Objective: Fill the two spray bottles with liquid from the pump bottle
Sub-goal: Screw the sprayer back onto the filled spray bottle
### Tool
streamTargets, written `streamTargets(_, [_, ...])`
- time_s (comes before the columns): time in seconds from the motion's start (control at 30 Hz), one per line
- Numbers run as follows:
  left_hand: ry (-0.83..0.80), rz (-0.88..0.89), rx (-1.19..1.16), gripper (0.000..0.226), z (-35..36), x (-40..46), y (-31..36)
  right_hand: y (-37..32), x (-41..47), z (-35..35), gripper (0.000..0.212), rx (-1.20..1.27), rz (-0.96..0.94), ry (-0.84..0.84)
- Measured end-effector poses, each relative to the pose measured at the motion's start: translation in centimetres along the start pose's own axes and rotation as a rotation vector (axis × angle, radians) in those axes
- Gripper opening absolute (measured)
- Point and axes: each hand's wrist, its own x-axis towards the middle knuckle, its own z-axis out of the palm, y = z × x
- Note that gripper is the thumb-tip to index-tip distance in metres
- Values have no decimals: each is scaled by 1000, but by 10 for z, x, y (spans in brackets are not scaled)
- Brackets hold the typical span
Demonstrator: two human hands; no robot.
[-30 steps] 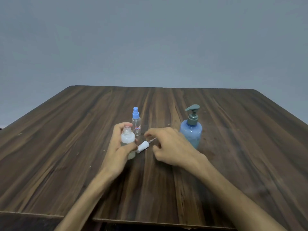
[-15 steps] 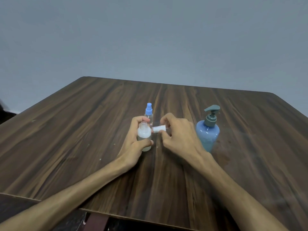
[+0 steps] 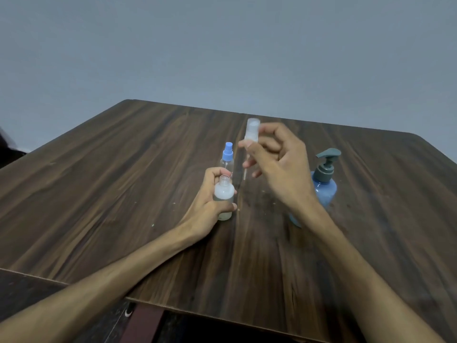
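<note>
Your left hand (image 3: pixel 210 206) is wrapped around the small frosted-white plastic spray bottle (image 3: pixel 223 199), holding it upright on the dark wood-grain table (image 3: pixel 99 189). Its threaded neck is open, no cap on. The contents look cloudy; I can't tell the fill level.

Your right hand (image 3: pixel 277 167) is raised above and to the right of that neck. Thumb and forefinger pinch the white sprayer head with its clear overcap (image 3: pixel 251 132), the other fingers loosely curled. Its thin dip tube (image 3: pixel 245 173) hangs down, the tip beside the open neck, not in it.

The second spray bottle, clear with a blue sprayer top (image 3: pixel 227 158), stands just behind the white one, cap on and untouched. The blue pump bottle with the grey pump head (image 3: pixel 325 186) stands to the right, partly hidden by your right wrist.

My read: you're in the recapping step on the first bottle, so roughly half the job is left.

Next move:
- Bring the dip tube tip over the neck and thread it in first.
- Keep the left hand's grip firm so the bottle doesn't tip.
- Seat the head square, then twist it down.
- Risk: the tube is flexible and may catch the rim.
</note>
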Motion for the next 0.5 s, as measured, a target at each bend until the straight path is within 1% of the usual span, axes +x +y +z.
streamTargets(0.13, [-41, -2, 21, 63, 3, -1, 2, 3, 4, 5, 18, -20, -38, -2])
streamTargets(0.23, [-50, 4, 32, 62, 2, -2, 3, 8, -3, 11, 18, 27, -24, -25])
streamTargets(0.37, [-74, 15, 61, 61, 2, -1, 1, 4, -6, 7, 25, 64, -56, -22])
streamTargets(0.5, [-64, 6, 46, 62, 1, 0, 1, 3, -10, 7, 22, 72, -63, -32])
